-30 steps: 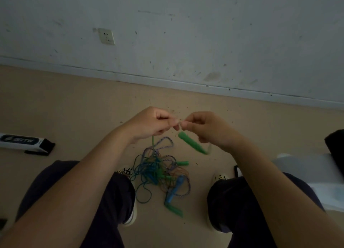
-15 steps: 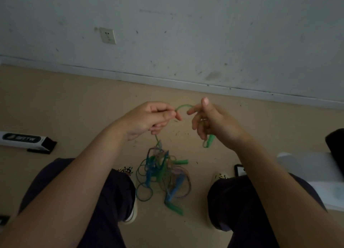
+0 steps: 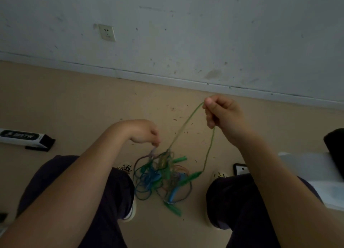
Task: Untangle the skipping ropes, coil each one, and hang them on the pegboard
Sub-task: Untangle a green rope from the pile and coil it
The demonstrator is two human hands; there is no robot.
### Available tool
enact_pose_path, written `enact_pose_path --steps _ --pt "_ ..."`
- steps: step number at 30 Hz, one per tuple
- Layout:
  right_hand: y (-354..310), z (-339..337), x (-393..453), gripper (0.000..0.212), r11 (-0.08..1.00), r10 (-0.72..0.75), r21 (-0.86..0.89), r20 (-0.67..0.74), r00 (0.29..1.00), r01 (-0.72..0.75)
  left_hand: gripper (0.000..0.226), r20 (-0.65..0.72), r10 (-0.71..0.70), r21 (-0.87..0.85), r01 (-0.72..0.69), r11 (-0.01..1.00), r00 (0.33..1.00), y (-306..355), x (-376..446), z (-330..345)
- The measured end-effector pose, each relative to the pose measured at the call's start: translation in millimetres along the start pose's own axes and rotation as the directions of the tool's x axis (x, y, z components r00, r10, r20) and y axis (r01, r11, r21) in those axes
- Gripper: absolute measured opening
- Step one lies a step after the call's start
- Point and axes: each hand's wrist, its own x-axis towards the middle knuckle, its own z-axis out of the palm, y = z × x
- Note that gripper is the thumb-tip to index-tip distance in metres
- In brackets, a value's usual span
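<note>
Below the raised right hand [image 3: 222, 115], which pinches a green rope [image 3: 188, 120], the tangle [image 3: 162, 175] lies on the floor; the left hand [image 3: 144, 133] pinches another strand. Untangling has barely begun; coiling and hanging remain.

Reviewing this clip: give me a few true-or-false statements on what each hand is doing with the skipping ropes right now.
1. The right hand pinches a green rope lifted above the floor. True.
2. The left hand lies flat on the floor. False: it pinches a strand at the top of the tangle.
3. The ropes hang coiled on a pegboard. False: they lie knotted on the floor between the feet.
4. A wall socket sits on the wall beyond. True.
5. The lifted rope ends in a green handle near the tangle. True.
</note>
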Motion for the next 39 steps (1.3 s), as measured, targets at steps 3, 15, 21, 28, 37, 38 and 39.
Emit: enact_pose_path --steps 3,15,21,28,37,38,39 --pt "-2 0 -1 0.021 0.997 0.073 -0.032 0.069 0.995 -0.071 0.017 -0.083 0.04 -0.159 -0.053 0.986 0.996 3 0 3" --pt "8 22 -1 0.011 0.95 0.199 0.215 0.146 0.969 -0.228 0.014 -0.193 0.283 -0.603 -0.341 0.721 0.94 43 21 35" --pt "16 12 6 0.022 0.973 0.193 -0.104 -0.142 0.971 -0.208 0.025 -0.268 0.182 -0.579 -0.309 0.754 0.946 35 7 18" --pt "7 8 1 0.018 0.96 0.242 0.128 0.062 0.968 -0.249 0.025 -0.42 0.087 -0.587 -0.343 0.733 0.904 26 -3 10" --pt "17 7 1 0.013 0.757 0.3 -0.649 0.249 0.921 -0.071 0.026 -0.725 -0.172 -0.643 -0.565 0.517 0.667 16 -1 6" --pt "20 6 2 0.013 0.77 0.295 -0.632 0.237 0.926 -0.084 0.026 -0.72 -0.166 -0.643 -0.558 0.525 0.674 14 -2 4" --pt "21 6 2 0.013 0.826 0.281 -0.552 0.224 0.933 -0.116 0.025 -0.704 -0.14 -0.639 -0.534 0.554 0.696 12 -3 3"
